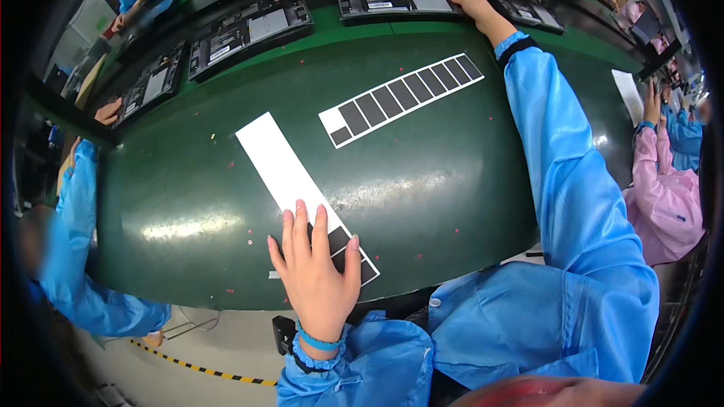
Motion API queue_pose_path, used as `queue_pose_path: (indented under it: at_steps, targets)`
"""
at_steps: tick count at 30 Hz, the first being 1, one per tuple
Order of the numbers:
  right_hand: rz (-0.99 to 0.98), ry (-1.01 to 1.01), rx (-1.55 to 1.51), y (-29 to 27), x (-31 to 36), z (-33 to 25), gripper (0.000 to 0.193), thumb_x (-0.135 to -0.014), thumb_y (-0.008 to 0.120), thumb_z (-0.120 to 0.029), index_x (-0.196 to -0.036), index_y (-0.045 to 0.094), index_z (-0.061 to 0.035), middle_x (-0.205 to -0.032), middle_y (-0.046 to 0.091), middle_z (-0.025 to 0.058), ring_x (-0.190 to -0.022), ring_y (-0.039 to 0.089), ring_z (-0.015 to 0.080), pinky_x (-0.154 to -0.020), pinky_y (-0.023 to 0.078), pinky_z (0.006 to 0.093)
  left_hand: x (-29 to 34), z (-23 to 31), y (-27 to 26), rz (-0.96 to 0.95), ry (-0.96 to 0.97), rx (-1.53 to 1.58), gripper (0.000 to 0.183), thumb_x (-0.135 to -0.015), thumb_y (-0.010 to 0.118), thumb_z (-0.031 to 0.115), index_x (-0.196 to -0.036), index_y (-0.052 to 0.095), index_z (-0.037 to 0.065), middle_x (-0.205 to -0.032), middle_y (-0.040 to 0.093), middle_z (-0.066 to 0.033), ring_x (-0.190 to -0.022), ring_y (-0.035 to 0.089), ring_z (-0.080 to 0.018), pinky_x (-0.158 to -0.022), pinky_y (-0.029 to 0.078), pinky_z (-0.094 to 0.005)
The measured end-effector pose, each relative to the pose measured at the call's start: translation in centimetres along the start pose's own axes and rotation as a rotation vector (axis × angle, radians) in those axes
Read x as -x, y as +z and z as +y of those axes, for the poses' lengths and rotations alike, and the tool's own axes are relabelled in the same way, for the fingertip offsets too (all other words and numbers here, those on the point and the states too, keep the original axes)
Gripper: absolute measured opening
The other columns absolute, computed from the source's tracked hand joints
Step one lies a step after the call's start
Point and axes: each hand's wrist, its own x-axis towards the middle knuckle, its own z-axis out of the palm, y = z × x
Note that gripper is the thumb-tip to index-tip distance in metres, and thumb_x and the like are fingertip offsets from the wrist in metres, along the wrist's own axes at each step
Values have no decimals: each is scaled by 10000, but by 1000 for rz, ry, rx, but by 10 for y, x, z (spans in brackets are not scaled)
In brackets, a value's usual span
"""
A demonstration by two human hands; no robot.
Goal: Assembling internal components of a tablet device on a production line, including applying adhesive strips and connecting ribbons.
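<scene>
Left hand (320, 286) lies flat, unclenched, on the nearer strip (277, 162) on the bench (173, 173); right hand (477, 9) reaches the dark device (388, 1), grip I can't tell: a reaching step, I'd judge, wanting sure hold next

Shiny blue smock (501, 316), creased long sleeves (562, 136), gathered cuffs (510, 40), black band (517, 50) near bare right hand (483, 13), blue wristband (318, 344) below bare left hand (320, 286), pale round snap (435, 302)

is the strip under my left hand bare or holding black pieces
Partly bare: the strip is plain white at its far end; black pieces show beside your left hand, which partly covers it.
</scene>
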Motion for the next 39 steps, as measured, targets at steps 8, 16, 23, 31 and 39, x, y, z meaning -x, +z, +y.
queue_pose_path:
  at_steps: [8,16,23,31,39]
  targets:
    - [349,-205,-593,-10,32,-38,373,-885,652,-74,-1240,559,-10,-1069,645,80,-912,618,171,-815,504,311,3,2,11,63,18,55,582,-840,667,261,-1341,500,17,-1450,430,-182,-1364,374,-364,-1122,216,-552]
    - [-14,14,-641,-86,237,-88,372,-976,530,-136,-1330,481,-34,-1165,624,78,-999,621,120,-864,515,286,19,21,-1,119,74,1037,784,-817,706,169,-1452,305,-56,-1501,334,-231,-1389,338,-376,-1135,273,-459]
    - [-133,198,-517,-58,349,-40,436,-991,496,-121,-1414,413,-52,-1118,626,98,-979,621,144,-847,507,280,51,65,21,125,133,726,1013,-714,806,54,-1490,165,-59,-1481,332,-298,-1361,401,-348,-1086,355,-377]
    - [11,-402,571,-63,335,-66,230,-929,611,-166,-1106,599,-20,-1035,672,197,-948,681,229,-735,538,337,26,56,-14,91,209,394,755,-762,771,169,-1399,408,-10,-1348,505,-225,-1281,473,-324,-1017,406,-398]
    - [-514,-254,-185,74,268,-142,404,-972,552,-352,-1055,624,36,-804,703,109,-555,633,116,-532,504,253,-112,-5,-10,-113,363,342,388,-950,570,287,-1238,601,29,-1366,509,-214,-1283,471,-346,-1053,381,-405]
